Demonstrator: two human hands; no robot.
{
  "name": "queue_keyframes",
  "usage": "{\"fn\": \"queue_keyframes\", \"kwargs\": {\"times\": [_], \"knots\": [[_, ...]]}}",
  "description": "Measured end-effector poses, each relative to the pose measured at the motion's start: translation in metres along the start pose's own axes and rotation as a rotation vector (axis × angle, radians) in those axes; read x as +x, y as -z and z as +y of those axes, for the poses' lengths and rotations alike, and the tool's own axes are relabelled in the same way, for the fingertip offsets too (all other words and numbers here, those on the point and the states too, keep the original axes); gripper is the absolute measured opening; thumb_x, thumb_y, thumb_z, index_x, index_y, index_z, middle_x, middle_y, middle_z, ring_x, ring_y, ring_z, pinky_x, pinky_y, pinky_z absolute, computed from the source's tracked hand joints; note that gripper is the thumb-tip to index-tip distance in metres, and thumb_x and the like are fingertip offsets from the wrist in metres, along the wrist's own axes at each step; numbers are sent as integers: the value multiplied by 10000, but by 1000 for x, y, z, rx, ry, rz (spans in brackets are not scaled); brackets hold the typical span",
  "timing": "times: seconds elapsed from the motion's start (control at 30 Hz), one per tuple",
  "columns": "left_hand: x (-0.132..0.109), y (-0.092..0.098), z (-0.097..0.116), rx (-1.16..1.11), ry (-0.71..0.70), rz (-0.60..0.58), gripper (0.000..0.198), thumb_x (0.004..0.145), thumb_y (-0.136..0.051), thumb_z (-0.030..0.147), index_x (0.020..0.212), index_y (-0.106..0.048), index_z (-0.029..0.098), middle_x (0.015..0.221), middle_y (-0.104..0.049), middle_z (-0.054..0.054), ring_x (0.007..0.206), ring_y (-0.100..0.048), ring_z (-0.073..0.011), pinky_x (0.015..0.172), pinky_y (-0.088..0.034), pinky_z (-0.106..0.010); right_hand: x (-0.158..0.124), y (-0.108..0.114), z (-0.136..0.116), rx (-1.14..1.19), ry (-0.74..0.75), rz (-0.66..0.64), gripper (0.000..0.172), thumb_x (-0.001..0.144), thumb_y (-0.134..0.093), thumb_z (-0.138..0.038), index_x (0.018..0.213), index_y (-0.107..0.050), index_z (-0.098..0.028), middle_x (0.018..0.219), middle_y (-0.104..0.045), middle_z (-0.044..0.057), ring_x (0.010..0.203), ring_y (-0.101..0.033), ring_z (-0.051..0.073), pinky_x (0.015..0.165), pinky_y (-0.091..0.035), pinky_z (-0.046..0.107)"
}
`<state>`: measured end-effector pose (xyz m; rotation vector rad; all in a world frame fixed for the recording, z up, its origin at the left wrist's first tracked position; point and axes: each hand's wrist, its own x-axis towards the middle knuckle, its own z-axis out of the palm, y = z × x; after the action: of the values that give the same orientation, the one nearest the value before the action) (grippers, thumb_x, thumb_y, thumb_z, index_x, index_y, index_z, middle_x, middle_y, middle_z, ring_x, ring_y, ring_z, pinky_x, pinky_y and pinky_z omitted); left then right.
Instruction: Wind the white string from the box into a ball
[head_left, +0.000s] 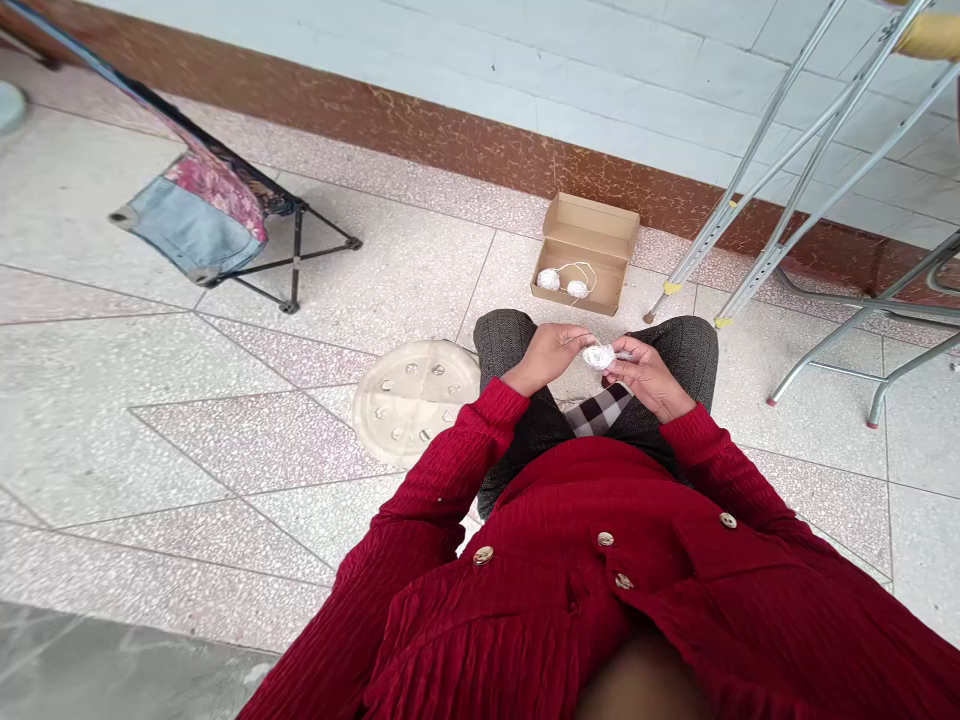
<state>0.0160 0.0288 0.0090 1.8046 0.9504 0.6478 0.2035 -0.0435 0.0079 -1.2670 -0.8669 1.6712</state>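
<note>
Above my lap is a small ball of white yarn [598, 357], between my two hands. My right hand [648, 376] is closed on the ball's right side, thumb and fingers pinching it. On the other side my left hand [553, 355] is closed, its fingertips pinching the yarn at the ball's upper left. Beyond my knees an open cardboard box [600, 225] sits on the floor. Inside it lie two more white yarn balls, a larger one [548, 279] and a smaller one [577, 289], with a loose strand looping beside them.
A round, cream-coloured plastic stool [409, 400] stands by my left knee. Metal crutches [784, 200] lean on the tiled wall at right, near a metal-legged frame [862, 330]. Farther left is a folding chair [202, 215] with a fabric seat.
</note>
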Motion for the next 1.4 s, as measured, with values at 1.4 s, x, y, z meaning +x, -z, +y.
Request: {"fn": "queue_keyframes", "kwargs": {"times": [1.4], "knots": [[-7, -11, -7, 20, -31, -100, 330, 968, -520, 288, 728, -692, 143, 724, -689, -8, 730, -613, -145, 759, -459, -255, -24, -1, 2, -321, 236, 101, 287, 668, -810, -266, 922, -684, -218, 875, -691, 10, 817, -637, 184, 743, -538, 311]]}}
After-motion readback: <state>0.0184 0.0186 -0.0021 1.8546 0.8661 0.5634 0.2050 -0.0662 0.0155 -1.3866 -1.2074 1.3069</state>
